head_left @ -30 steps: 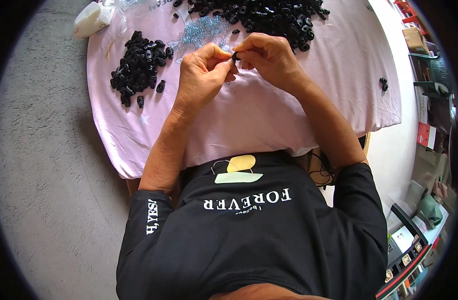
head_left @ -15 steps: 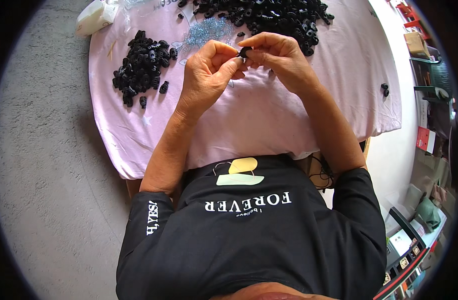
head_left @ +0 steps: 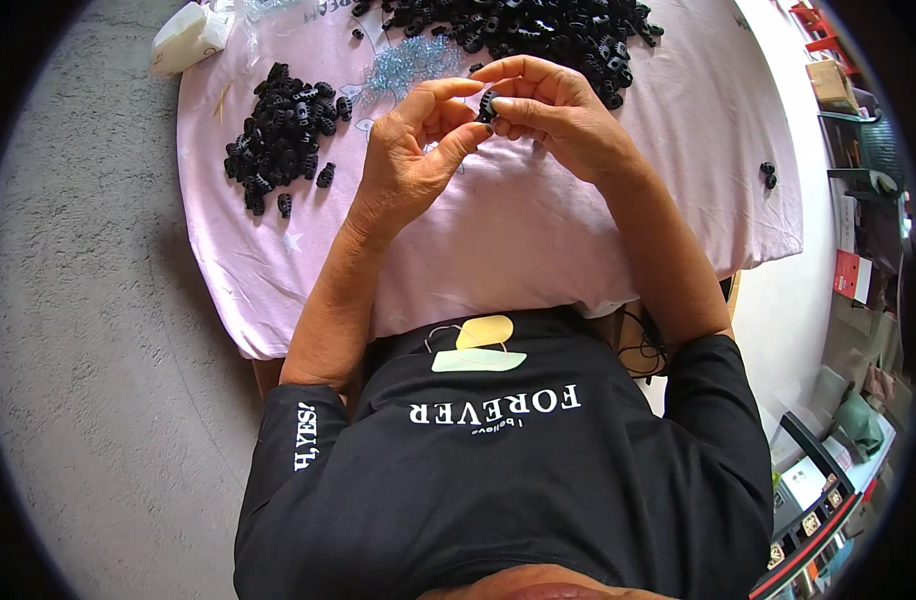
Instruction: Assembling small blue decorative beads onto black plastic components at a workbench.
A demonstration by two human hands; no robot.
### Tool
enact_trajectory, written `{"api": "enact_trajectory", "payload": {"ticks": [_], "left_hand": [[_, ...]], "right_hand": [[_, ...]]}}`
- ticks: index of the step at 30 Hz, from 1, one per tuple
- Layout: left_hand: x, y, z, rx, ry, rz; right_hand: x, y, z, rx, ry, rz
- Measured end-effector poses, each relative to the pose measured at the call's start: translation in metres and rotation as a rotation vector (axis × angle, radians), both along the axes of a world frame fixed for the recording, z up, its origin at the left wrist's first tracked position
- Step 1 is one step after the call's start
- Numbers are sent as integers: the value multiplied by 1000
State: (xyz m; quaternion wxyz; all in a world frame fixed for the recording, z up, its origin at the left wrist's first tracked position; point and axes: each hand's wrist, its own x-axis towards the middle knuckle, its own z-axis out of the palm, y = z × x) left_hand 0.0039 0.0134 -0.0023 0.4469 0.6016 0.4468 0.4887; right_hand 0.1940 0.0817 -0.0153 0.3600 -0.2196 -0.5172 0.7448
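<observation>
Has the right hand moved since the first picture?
Yes, slightly: the right hand has shifted rightward, judged against the left black pile.

Dressed in a soft black shirt, with sleeves ending near the elbows, then bare down to the fingers. Marked in white lettering across the front and along the left sleeve. Decorated, toward the counter's near edge, with a rounded yellow patch, pale green patch and thin curved lines.
</observation>
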Motion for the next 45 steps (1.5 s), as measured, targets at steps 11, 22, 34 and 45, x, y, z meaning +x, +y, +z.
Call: {"api": "enact_trajectory", "payload": {"ticks": [11, 22, 34, 45], "left_hand": [[0, 3, -4, 161, 108, -31], [3, 2, -1, 395, 322, 38], [12, 0, 2, 497, 372, 119], [10, 2, -5, 399, 345, 117]], "right_hand": [[1, 0, 1, -46, 10, 68], [6, 2, 0, -3, -32, 115], [5, 1, -1, -12, -18, 141], [4, 3, -1, -34, 2, 121]]}}
